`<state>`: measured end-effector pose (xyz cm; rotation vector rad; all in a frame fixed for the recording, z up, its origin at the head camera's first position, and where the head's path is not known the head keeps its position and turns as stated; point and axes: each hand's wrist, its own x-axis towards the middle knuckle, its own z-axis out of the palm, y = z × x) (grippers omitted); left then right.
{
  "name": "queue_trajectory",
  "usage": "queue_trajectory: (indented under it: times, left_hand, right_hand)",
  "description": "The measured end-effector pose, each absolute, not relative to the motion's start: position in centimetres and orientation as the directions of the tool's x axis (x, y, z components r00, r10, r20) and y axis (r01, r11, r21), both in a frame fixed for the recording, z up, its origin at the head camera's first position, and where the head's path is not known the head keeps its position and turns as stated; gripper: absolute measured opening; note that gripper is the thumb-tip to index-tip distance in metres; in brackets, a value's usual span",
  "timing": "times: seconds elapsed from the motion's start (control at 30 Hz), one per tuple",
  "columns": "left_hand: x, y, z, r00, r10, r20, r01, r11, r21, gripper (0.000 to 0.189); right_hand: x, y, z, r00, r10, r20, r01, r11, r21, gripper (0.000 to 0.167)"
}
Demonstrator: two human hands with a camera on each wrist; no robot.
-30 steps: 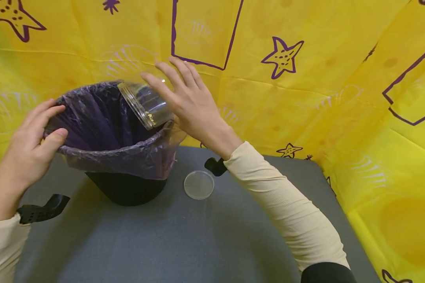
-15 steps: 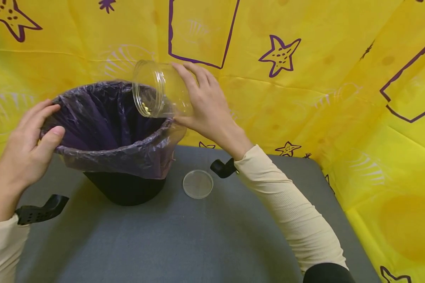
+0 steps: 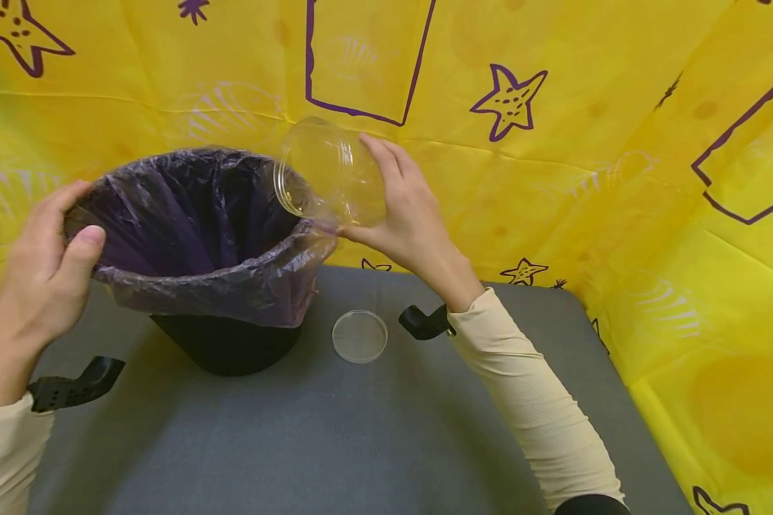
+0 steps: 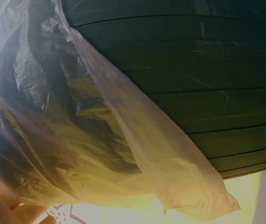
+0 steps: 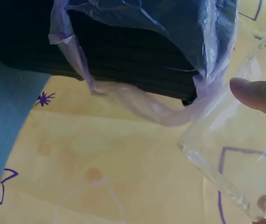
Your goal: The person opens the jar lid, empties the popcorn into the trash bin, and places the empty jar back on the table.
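Note:
A black trash can point(image 3: 228, 347) stands at the left, lined with a thin dark purple bag point(image 3: 258, 293) folded over its rim. My left hand point(image 3: 41, 279) holds the lined rim at its left side, thumb toward the opening. In my right hand point(image 3: 415, 214) is a clear plastic jar point(image 3: 361, 179), gripped near its base. The jar lies tilted on its side, its open mouth pointing left over the can's right rim. A few small yellow bits point(image 3: 290, 200) sit inside by the mouth. In the right wrist view the jar point(image 5: 221, 140) overlaps the bag's loose edge point(image 5: 165, 116).
A clear round lid point(image 3: 359, 336) lies flat on the grey table point(image 3: 335, 443), right of the can. Yellow printed cloth point(image 3: 592, 129) hangs behind and along the right side. Black camera mounts point(image 3: 80, 383) sit on both wrists.
The right hand has drawn the jar rightward from over the opening to the rim and tipped it from mouth-down to nearly sideways. Fewer yellow bits show in it. The left hand stays at the rim.

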<state>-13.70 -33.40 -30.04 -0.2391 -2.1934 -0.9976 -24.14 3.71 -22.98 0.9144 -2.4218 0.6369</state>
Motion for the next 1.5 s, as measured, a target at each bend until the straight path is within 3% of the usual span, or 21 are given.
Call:
queue_trajectory:
  times: [0.5, 0.97, 1.23, 1.5]
  left_hand:
    - [-13.0, -31.9, -29.5, -0.678, -0.117, 0.726, 0.410, 0.759, 0.505, 0.053]
    - [-12.5, -31.5, -29.7, -0.680, -0.106, 0.726, 0.409, 0.766, 0.496, 0.050]
    - [-12.3, -30.8, -29.5, -0.682, -0.092, 0.726, 0.406, 0.778, 0.479, 0.051]
    - [-12.2, -30.6, -29.5, -0.693, -0.088, 0.715, 0.396, 0.782, 0.480, 0.051]
  right_hand:
    - [-23.5, 9.1, -27.9, -0.752, -0.362, 0.551, -0.642, 0.593, -0.486, 0.107]
    - [-21.3, 14.3, -36.1, -0.922, -0.242, 0.304, -0.386, 0.648, -0.656, 0.106]
    - [-20.8, 16.1, -41.1, -0.942, -0.254, 0.217, -0.331, 0.619, -0.712, 0.107]
    - [-20.5, 16.5, -43.4, -0.950, -0.259, 0.175, -0.300, 0.596, -0.745, 0.104]
